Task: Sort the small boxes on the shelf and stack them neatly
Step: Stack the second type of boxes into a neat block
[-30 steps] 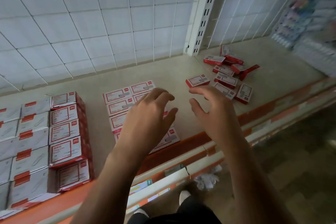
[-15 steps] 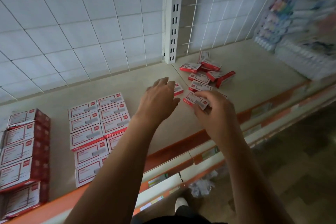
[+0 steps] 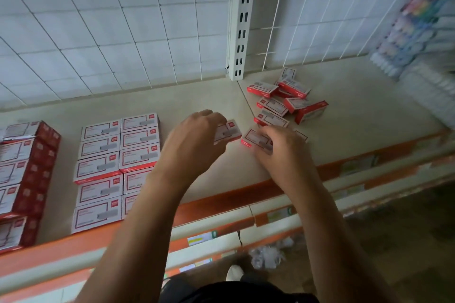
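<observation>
— Boxes in both hands, then. Our left hand [image 3: 197, 140] has its fingers curled down over the first box [image 3: 231, 129], and our right hand [image 3: 283, 147] pinches the second box [image 3: 256, 139] by its edges. The two sit side by side, low on the shelf [image 3: 357, 110], just in front of the loose pile [image 3: 283, 103]. We cannot tell whether either has left the board.

— How do we do this pick well?

— We take each by its long sides, keep the printed face up, and turn both the same way before carrying them to the flat block [image 3: 118, 155] on the left. (They look like light card, so a gentle squeeze ought to do.) The risk, we'd judge, is a forearm brushing the pile and scattering it.

— And where do they go?

— Beside the block's rows, edges flush. Going by the pile, most of the sorting is yet to do.

— And the place itself?

— It's a pale shelf board with an orange front rail [image 3: 221, 202], a white wire grid [image 3: 98, 19] behind, and a slotted post [image 3: 242, 19] between bays. Taller red stacks [image 3: 24, 167] stand at far left and blurred packs of pens [image 3: 418, 32] at far right. Below we see a dim floor, a crumpled wrapper [image 3: 267, 254] and the toe of a shoe [image 3: 234, 272].
</observation>
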### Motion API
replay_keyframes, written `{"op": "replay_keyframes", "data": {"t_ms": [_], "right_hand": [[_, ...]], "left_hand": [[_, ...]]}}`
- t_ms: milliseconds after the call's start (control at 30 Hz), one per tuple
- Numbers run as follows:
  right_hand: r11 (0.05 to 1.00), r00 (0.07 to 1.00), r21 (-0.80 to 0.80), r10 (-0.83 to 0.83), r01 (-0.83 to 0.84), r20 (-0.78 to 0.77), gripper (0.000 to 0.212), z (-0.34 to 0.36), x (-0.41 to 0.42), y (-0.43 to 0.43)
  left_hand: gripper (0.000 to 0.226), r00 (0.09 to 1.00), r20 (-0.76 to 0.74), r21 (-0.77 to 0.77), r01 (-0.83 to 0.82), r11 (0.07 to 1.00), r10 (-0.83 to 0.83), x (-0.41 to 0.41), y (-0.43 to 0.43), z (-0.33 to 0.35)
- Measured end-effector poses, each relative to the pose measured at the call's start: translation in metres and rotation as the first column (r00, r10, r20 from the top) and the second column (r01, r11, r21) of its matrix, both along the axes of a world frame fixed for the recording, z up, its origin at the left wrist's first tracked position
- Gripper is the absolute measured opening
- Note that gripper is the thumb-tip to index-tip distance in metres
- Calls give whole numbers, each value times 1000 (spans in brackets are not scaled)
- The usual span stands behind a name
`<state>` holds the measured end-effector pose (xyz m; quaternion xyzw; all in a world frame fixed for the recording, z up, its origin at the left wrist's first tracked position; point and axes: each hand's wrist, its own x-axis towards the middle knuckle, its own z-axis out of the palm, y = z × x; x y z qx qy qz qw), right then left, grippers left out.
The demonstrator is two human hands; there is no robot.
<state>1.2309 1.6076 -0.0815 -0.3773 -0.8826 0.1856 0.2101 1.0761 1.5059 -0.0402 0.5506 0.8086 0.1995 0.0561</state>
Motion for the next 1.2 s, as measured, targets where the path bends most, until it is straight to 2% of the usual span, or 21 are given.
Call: {"op": "replay_keyframes", "data": {"t_ms": [133, 233, 367, 667, 867, 1033, 1200], "right_hand": [[998, 996, -13, 69, -69, -50, 38, -1, -3, 4], [977, 967, 21, 212, -212, -141, 30, 5, -9, 0], [927, 899, 105, 375, -360, -225, 31, 18, -25, -16], [789, 752, 168, 614, -590, -242, 36, 28, -67, -70], [740, 723, 159, 672, -653, -159, 36, 9, -80, -97], [763, 758, 148, 645, -630, -95, 38, -4, -81, -108], [771, 773, 140, 632, -621, -51, 39, -8, -81, -113]], "left_hand": [[40, 998, 40, 93, -45, 995, 41, 4, -26, 6], [39, 996, 40, 145, -86, 986, 81, -1, -50, 8], [40, 990, 11, 183, -144, 973, 144, -12, -85, 15], [47, 966, -34, 140, -248, 959, 255, -32, -165, 12], [48, 972, -10, 96, -231, 968, 233, -45, -195, -4], [49, 986, -27, 42, -164, 986, 165, -54, -202, -17], [43, 994, -72, 55, -81, 995, 85, -61, -205, -23]]}}
